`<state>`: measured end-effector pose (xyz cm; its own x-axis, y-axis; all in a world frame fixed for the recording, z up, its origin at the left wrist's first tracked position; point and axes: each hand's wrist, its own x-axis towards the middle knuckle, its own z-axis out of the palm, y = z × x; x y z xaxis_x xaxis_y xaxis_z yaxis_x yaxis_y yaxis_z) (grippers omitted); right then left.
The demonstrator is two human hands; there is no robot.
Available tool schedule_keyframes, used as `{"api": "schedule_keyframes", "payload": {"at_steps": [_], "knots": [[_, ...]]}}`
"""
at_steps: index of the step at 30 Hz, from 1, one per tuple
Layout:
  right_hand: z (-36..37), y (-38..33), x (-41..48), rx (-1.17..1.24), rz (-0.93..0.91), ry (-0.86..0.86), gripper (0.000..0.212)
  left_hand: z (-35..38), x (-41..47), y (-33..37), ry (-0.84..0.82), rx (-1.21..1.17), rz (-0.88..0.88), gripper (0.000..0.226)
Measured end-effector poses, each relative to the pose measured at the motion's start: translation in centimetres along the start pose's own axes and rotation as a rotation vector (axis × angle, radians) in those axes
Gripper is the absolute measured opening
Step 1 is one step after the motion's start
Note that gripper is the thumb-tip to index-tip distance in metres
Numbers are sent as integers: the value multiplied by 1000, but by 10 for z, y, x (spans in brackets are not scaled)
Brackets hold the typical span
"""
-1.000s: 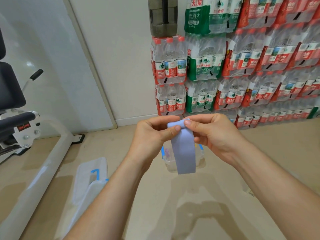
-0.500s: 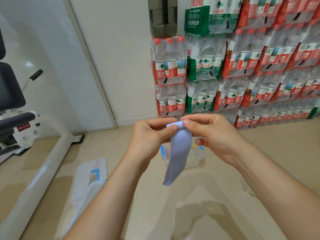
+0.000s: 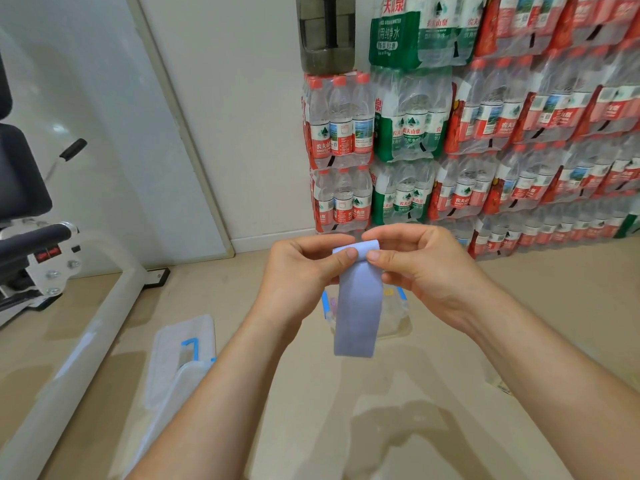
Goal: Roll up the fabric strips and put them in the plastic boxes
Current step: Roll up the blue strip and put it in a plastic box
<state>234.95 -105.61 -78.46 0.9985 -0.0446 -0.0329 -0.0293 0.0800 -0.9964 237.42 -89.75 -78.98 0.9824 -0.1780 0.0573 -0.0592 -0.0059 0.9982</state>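
Note:
A pale blue fabric strip [image 3: 357, 306] hangs in front of me, its top end curled over into the start of a roll. My left hand [image 3: 304, 268] pinches the left side of that top end between thumb and fingers. My right hand [image 3: 419, 268] pinches the right side. Behind the strip, on the floor, stands a clear plastic box [image 3: 394, 310] with blue clips; the strip and my hands hide most of it. Small coloured things show inside it.
A clear box lid with a blue clip [image 3: 183, 351] lies on the floor at lower left, next to a second clear box [image 3: 187, 379] partly behind my left forearm. Stacked packs of water bottles [image 3: 485, 133] fill the wall ahead. A white exercise-machine frame [image 3: 86, 334] stands at left.
The hanging end of the strip swung left and twisted, then came back to hang flat and straight. Both hands stayed at the top end, still pinching it.

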Motion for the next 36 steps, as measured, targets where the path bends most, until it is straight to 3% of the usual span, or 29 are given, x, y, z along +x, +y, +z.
{"api": "schedule_keyframes", "payload": {"at_steps": [10, 16, 26, 32, 36], "knots": [[1, 3, 2, 69, 30, 2, 17, 0, 1, -2, 25, 8, 23, 19], [-3, 3, 2, 91, 12, 14, 18, 3, 0, 0, 32, 175, 68, 12], [-2, 4, 2, 65, 109, -39, 20, 1, 0, 3, 104, 38, 65, 15], [-2, 5, 4, 155, 121, -22, 13, 3, -1, 2, 70, 62, 120, 23], [-4, 6, 4, 162, 98, -5, 31, 0, -1, 1, -60, 137, 124, 31]]}}
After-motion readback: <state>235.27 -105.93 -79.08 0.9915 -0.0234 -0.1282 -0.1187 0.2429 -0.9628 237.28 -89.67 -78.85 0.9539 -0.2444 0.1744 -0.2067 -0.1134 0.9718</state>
